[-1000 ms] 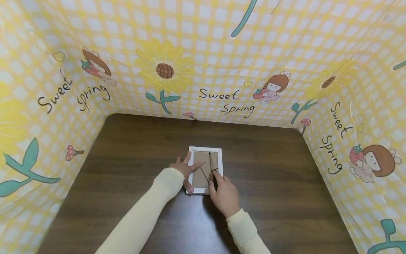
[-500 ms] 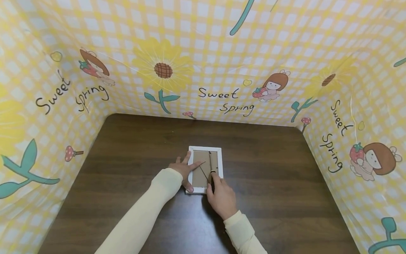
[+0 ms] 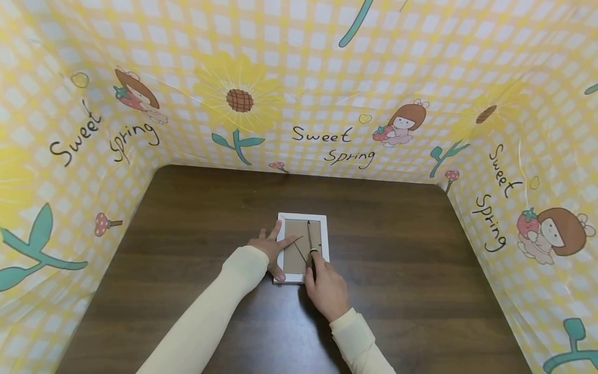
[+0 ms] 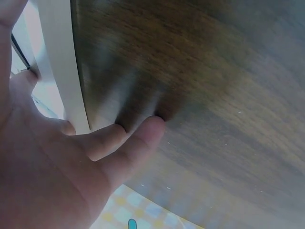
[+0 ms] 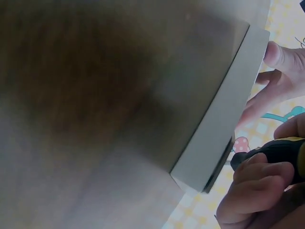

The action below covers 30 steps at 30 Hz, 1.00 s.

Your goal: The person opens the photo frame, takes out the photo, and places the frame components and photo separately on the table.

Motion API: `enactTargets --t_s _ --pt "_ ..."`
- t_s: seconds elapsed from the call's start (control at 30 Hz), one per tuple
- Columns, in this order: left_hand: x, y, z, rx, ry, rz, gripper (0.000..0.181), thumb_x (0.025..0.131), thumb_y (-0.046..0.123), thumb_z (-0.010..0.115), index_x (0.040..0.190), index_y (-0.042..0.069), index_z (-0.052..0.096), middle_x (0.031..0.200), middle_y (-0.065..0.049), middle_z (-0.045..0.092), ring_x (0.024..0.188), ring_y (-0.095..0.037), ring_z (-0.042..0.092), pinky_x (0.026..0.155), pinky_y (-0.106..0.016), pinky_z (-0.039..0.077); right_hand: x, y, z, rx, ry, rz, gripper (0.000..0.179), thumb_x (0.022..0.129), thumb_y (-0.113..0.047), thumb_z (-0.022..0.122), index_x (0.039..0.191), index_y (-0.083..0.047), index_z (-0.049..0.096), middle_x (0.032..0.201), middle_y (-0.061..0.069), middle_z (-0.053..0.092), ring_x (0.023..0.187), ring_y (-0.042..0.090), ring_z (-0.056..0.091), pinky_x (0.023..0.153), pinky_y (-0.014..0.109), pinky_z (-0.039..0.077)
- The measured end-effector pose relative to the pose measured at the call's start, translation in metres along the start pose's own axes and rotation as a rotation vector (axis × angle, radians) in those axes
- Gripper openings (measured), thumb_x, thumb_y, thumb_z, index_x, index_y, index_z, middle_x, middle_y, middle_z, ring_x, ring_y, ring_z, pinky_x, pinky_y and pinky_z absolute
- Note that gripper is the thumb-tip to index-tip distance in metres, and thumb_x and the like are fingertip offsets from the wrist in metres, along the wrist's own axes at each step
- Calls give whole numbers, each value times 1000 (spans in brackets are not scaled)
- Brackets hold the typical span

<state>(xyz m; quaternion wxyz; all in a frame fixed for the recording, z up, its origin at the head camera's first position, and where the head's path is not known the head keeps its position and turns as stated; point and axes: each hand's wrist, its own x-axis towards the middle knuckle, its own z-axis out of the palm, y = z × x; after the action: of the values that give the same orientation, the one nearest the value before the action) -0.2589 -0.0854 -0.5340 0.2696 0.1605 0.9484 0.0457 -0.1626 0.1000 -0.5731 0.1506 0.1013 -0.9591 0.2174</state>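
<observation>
A white picture frame (image 3: pixel 305 216) lies on the table with its brown backing board (image 3: pixel 294 259) facing up. Spread fingers of my left hand (image 3: pixel 268 249) rest on the frame's left side, one reaching over the backing. In the left wrist view, two fingertips of that hand (image 4: pixel 62 157) are on the wood beside the frame edge (image 4: pixel 59 62). My right hand (image 3: pixel 328 291) grips a screwdriver, its shaft (image 3: pixel 310 236) pointing toward the frame's far edge. The right wrist view shows the dark, yellow-marked handle (image 5: pixel 274 153) in curled fingers. A dark slanted line (image 3: pixel 300 251) crosses the backing.
The dark wooden table (image 3: pixel 397 249) extends around the frame on all sides. A yellow checked cloth (image 3: pixel 317 93) with flowers and printed figures stands as walls along the back and both sides.
My right hand shifted slightly left early on, and the screwdriver shaft swung a little with it. My left hand has stayed on the frame. The head view has tilted slightly.
</observation>
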Motion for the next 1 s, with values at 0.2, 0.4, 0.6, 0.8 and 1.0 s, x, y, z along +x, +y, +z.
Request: enactTargets --t_s 0.2,0.4,0.6,0.8,1.0 --pt "-1 -2 -1 -4 -3 32 123 64 56 90 161 41 17 168 -13 -10 150 -44 11 108 -59 34 0 -4 5 -113 75 -60 41 94 -21 67 131 -4 60 98 20 71 53 29 63 44 44 49" --pt "-4 -4 -2 -21 -6 55 123 64 53 91 162 36 18 167 -16 -11 152 -37 3 114 -60 23 4 -15 13 -277 127 -139 39 91 -22 69 122 -1 59 65 11 55 33 17 42 30 35 37" --pt "-8 -1 -5 -31 -22 41 122 65 52 91 162 36 18 167 -16 -11 152 -37 4 114 -59 24 4 -19 16 -320 85 -118 37 92 -22 67 122 0 58 60 7 50 35 18 46 31 35 40" --pt "-12 3 -10 -42 -14 71 119 66 48 92 162 31 23 167 -19 -7 152 -39 6 115 -59 23 10 -15 2 -313 140 -111 29 88 -17 70 110 -4 57 52 5 43 33 20 46 30 36 39" --pt "-9 1 -8 -19 -22 69 118 69 52 89 163 33 19 167 -18 -10 152 -38 6 115 -58 22 34 -17 -23 -196 81 -44 17 90 -18 67 105 -10 67 53 9 53 43 29 56 37 44 43"
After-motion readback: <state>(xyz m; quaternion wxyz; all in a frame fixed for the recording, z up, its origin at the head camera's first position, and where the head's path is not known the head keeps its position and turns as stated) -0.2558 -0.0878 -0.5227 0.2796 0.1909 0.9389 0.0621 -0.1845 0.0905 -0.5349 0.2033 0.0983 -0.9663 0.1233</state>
